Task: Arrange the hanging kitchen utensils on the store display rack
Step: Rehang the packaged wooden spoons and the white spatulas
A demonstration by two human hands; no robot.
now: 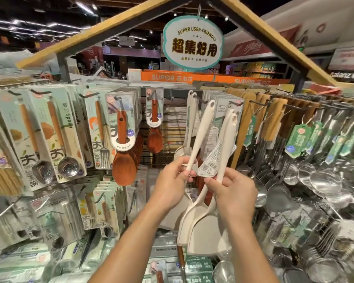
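Observation:
My left hand (172,180) pinches the handle of a cream spatula (200,129), whose hole end points up toward a black rack hook (200,99). My right hand (233,193) grips the handles of two more cream spatulas (226,144) that carry a white barcode tag (209,166). Their flat blades (204,227) hang below my hands. Another cream utensil (190,119) hangs on the hook behind them.
Wooden rice spoons (124,164) and carded spoons and forks (63,135) hang to the left. Wooden-handled tools (272,119) and steel strainers and ladles (319,180) crowd the hooks to the right. An oval sign (192,42) hangs overhead. Packaged goods fill the lower rows.

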